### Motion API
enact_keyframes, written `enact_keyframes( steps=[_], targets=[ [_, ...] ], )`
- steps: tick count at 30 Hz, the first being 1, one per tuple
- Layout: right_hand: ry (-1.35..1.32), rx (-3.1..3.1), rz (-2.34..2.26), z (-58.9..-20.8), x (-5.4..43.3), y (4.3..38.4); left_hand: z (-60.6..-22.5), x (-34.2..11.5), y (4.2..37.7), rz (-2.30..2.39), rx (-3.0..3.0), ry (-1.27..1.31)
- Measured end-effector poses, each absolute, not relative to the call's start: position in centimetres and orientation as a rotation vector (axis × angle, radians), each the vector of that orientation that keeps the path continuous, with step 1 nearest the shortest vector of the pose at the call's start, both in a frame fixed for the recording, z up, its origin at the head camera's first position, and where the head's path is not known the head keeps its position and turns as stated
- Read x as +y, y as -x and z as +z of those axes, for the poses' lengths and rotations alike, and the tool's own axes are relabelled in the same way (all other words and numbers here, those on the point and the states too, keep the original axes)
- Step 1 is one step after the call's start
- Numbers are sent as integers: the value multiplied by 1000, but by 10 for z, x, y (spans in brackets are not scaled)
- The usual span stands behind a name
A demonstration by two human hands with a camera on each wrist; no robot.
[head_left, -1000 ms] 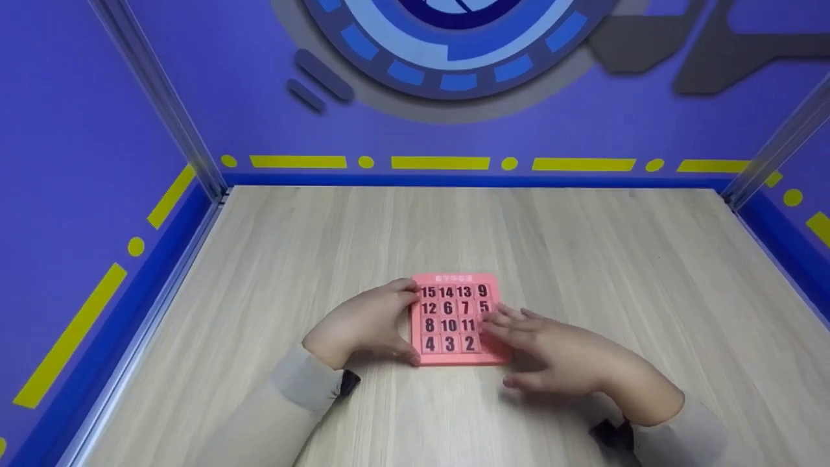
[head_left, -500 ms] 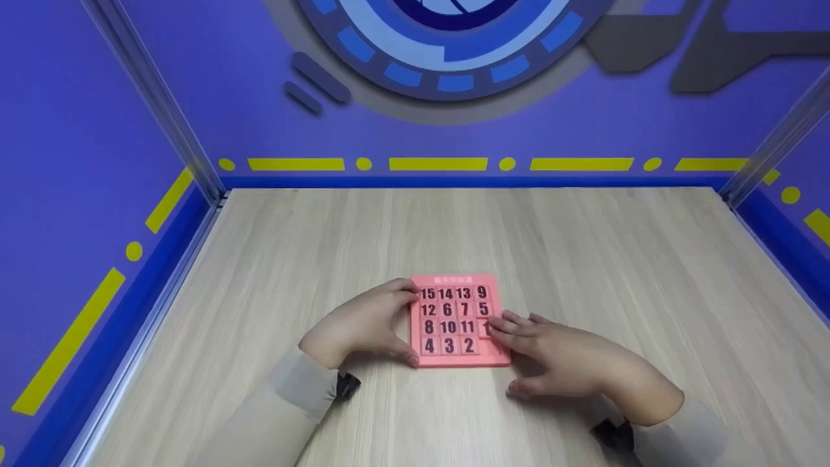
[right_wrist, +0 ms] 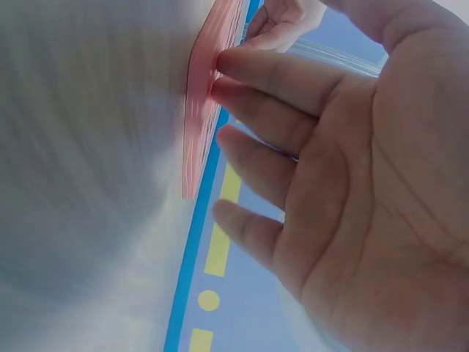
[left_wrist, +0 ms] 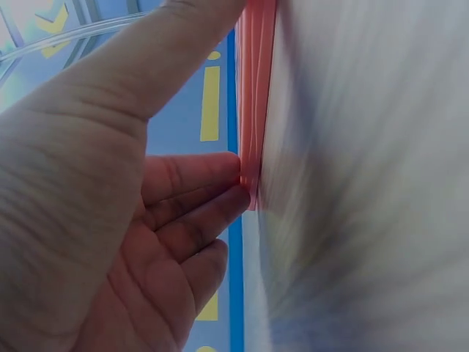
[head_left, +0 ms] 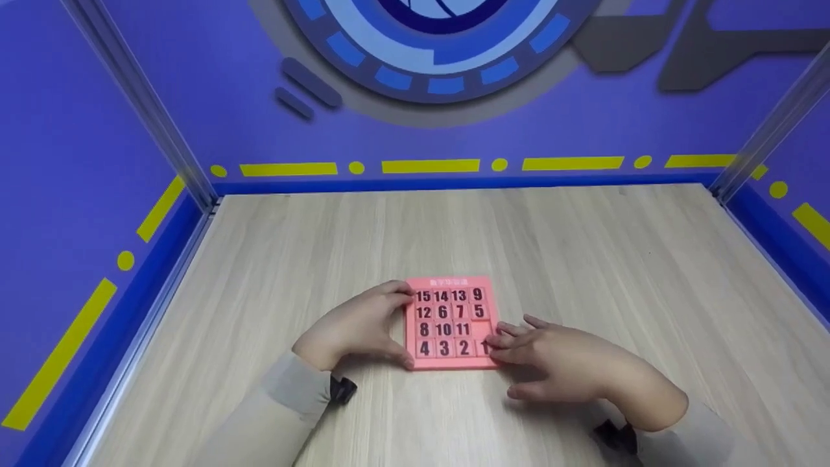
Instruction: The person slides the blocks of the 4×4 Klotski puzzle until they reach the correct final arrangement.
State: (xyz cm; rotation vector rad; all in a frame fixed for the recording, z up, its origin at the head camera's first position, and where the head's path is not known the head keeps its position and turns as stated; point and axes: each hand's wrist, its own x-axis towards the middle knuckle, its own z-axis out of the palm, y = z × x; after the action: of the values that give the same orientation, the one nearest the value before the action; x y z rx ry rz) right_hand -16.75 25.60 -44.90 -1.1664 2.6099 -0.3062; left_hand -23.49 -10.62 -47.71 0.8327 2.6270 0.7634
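A pink number slide puzzle [head_left: 454, 364] lies flat on the table, with black numbers on its square tiles. My left hand [head_left: 356, 327] holds its left side, thumb at the near corner and fingers near the far one. With extended fingers, my right hand [head_left: 564, 363] touches the 1 tile [head_left: 484, 348] in the near right corner, partly covering it. A gap shows between that tile and the 5 tile [head_left: 479, 312]. In the left wrist view the fingertips [left_wrist: 231, 167] meet the puzzle's edge. Spread fingers [right_wrist: 271, 70] reach its surface in the right wrist view.
The puzzle rests on a light wood-grain table [head_left: 311, 240]. Blue-purple panels [head_left: 194, 84] with yellow marks stand at the back and both sides, joined by metal posts [head_left: 146, 107] at the corners.
My right fingers have moved toward the near edge, and the 1 tile has slid from the third row down to the bottom row. The left hand keeps its hold.
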Motion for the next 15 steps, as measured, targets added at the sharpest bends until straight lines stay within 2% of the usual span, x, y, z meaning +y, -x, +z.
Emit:
enact_keyframes(
  steps=[15],
  targets=[
    [1004,2642,-422,-454,256,202,-485,-112,244,788,2619,-819]
  ],
)
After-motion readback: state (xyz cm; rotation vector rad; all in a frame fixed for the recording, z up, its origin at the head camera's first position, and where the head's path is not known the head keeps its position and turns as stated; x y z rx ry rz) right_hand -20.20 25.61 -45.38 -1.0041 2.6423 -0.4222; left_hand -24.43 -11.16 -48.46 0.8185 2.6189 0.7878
